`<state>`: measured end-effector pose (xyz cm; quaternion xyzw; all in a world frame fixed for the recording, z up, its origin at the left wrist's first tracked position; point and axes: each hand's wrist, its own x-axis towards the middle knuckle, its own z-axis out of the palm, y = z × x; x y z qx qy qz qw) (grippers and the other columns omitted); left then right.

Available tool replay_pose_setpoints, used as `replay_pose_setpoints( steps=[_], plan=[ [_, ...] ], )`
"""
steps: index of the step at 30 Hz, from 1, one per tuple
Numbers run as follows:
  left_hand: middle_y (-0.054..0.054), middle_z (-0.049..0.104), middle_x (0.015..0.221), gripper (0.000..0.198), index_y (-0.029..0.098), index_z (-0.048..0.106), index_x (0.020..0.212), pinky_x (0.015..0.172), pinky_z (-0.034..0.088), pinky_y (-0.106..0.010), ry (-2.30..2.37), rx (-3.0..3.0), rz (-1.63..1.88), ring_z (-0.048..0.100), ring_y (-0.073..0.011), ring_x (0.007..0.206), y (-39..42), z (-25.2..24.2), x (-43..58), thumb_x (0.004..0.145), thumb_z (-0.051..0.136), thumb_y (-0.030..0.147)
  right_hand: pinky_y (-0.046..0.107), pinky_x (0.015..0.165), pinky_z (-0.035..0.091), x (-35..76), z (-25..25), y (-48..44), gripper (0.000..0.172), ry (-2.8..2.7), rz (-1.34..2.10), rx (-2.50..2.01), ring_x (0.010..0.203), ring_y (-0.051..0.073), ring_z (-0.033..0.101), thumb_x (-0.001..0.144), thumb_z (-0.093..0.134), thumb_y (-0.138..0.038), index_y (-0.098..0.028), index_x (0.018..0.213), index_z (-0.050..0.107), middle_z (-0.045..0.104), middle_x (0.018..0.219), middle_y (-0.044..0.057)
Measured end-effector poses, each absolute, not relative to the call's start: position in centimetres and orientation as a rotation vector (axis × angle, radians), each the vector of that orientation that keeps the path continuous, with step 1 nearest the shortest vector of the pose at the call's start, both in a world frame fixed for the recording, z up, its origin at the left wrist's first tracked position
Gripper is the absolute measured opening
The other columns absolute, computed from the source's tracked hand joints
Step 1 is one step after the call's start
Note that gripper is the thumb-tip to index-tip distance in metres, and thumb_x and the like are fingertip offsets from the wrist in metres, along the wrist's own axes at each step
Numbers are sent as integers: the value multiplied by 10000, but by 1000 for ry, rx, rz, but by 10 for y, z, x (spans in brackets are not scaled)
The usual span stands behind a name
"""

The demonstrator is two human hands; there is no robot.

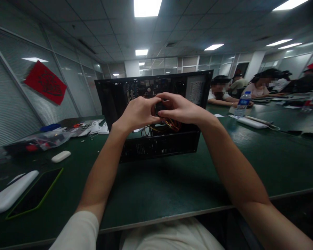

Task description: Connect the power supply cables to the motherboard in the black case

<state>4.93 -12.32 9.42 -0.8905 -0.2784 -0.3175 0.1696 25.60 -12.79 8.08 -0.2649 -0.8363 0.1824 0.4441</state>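
An open black computer case [151,144] stands on the table in front of me, its inside facing me. Both my hands reach into it, before the motherboard [143,91]. My left hand [139,113] and my right hand [181,108] curl toward each other, thumbs and fingers closed around the sides of a dark rounded part [159,108], which looks like a CPU cooler fan. The fingers hide most of it, and whether it touches the board cannot be made out. Yellow, red and black cables [173,125] bunch just below my right hand. The power supply label [194,91] shows at upper right.
On the left lie a phone with a green edge [36,192], a white device [11,192], a white oval case [61,156] and a plastic bag [49,140]. A water bottle [242,105] and a white power bank [254,122] are on the right. Several people sit beyond.
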Motion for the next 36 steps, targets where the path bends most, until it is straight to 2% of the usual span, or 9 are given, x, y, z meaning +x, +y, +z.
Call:
replay_pose_setpoints(
  steps=[6, 14, 23, 31, 36],
  plan=[
    [-28, 747, 777, 361, 193, 758, 1130, 666, 457, -286, -807, -2497, -852, 685, -189, 702, -123, 93, 52, 838, 796, 401, 486, 973, 598, 257, 82, -135, 468, -2069, 427, -728, 1196, 340, 656, 744, 777, -221, -203, 1202, 685, 716, 1215, 100],
    [-38, 759, 824, 491, 181, 714, 1252, 634, 449, -270, -716, -2591, -885, 683, -177, 705, -131, 96, 51, 837, 830, 417, 463, 935, 613, 262, 92, -156, 448, -2087, 439, -697, 1125, 322, 685, 757, 798, -222, -188, 1191, 692, 728, 1153, 93],
    [-30, 759, 829, 560, 182, 669, 1323, 692, 484, -283, -664, -2565, -893, 708, -191, 752, -127, 95, 49, 846, 835, 425, 435, 913, 628, 264, 91, -157, 466, -2077, 458, -686, 1073, 297, 703, 782, 815, -225, -207, 1231, 691, 727, 1120, 74],
    [-46, 759, 803, 517, 180, 726, 1213, 694, 493, -295, -731, -2464, -745, 718, -213, 735, -137, 99, 48, 817, 860, 484, 427, 952, 625, 264, 93, -163, 427, -2138, 445, -719, 1152, 307, 679, 768, 806, -183, -225, 1183, 716, 733, 1172, 78],
    [-46, 761, 811, 529, 189, 730, 1217, 697, 501, -295, -716, -2439, -740, 728, -220, 757, -137, 99, 48, 810, 861, 501, 421, 937, 637, 266, 92, -163, 445, -2146, 447, -716, 1163, 315, 676, 755, 812, -195, -230, 1188, 714, 738, 1166, 77]
  ],
)
